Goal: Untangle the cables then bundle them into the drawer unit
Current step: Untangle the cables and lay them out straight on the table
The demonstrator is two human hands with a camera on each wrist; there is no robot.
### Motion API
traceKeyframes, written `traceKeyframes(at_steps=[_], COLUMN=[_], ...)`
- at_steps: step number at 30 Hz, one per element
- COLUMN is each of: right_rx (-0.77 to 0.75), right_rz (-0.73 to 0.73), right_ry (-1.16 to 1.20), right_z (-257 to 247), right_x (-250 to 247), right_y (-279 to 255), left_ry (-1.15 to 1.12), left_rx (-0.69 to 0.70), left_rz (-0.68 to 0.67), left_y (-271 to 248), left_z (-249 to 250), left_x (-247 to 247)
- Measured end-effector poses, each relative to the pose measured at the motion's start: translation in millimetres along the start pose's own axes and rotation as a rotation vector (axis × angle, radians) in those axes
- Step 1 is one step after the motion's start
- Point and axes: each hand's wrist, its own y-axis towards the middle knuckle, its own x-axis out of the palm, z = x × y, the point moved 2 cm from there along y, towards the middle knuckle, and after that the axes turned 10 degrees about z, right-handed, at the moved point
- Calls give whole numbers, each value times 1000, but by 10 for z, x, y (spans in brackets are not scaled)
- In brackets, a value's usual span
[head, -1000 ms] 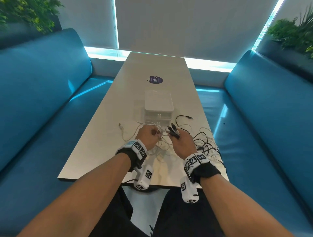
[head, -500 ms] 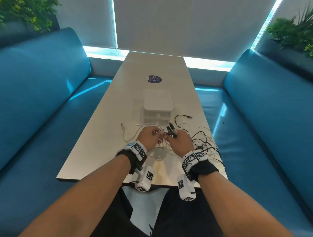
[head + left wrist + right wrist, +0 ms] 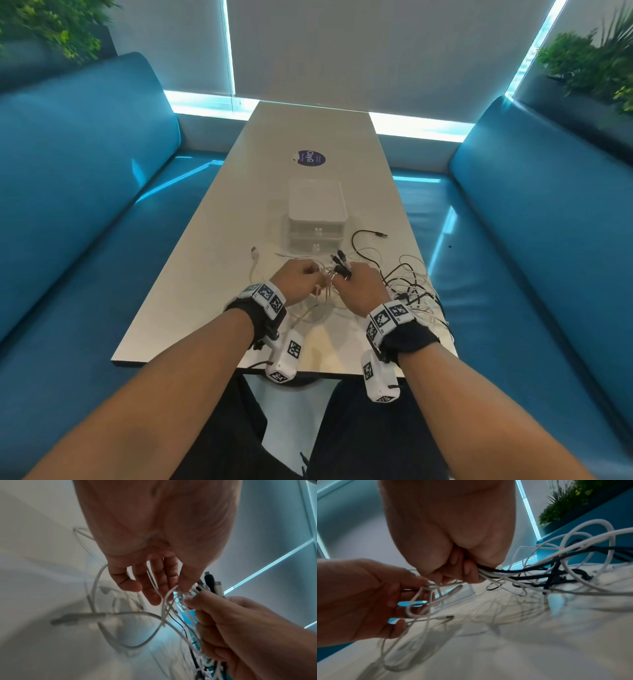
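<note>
A tangle of white and black cables (image 3: 407, 284) lies on the white table (image 3: 205, 260), spilling toward its right edge. My right hand (image 3: 356, 287) grips a bunch of cables (image 3: 513, 574) in a fist, with several plug ends (image 3: 340, 262) sticking up above it. My left hand (image 3: 301, 277) pinches a thin white cable (image 3: 169, 592) between thumb and fingers, right beside the right hand (image 3: 231, 626). More white loops (image 3: 419, 601) hang under the left hand (image 3: 359, 599). The small white drawer unit (image 3: 317, 212) stands just behind both hands, its two drawers closed.
A white USB plug (image 3: 255, 253) lies left of the drawer unit and a black plug (image 3: 378, 235) to its right. A round dark sticker (image 3: 311, 158) sits farther back. Blue sofas (image 3: 85, 205) flank the table on both sides.
Both hands have risen slightly off the table and drawn closer together. The left hand's fingers now work at the white cable next to the right fist.
</note>
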Motion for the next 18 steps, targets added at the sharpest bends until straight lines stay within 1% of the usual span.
traceKeyframes(at_steps=[2, 3, 6, 9, 11, 13, 16, 18], right_rx=[-11, -13, -31, -84, -69, -69, -78, -72], right_rz=[4, -7, -53, -88, -91, -91, -84, -75], right_ry=[-27, -23, 1, -43, -2, 51, 79, 100], right_z=[-7, -6, 7, 14, -8, -23, -12, -5], right_x=[-10, 0, 23, 2, -48, -79, -95, -100], right_y=[2, 2, -26, -30, -7, 15, 4, -6], left_ry=[29, 49, 114, 40, -17, -50, -90, -89], left_rx=[4, 11, 43, 28, -20, -14, 24, 35], left_rz=[-5, 13, 126, 194, 226, 221, 160, 172], left_y=[9, 16, 14, 0, 14, 69, 143, 96], left_z=[-49, -69, -61, -11, -17, -54, -81, -40], left_x=[-40, -50, -66, -41, -14, 27, 103, 105])
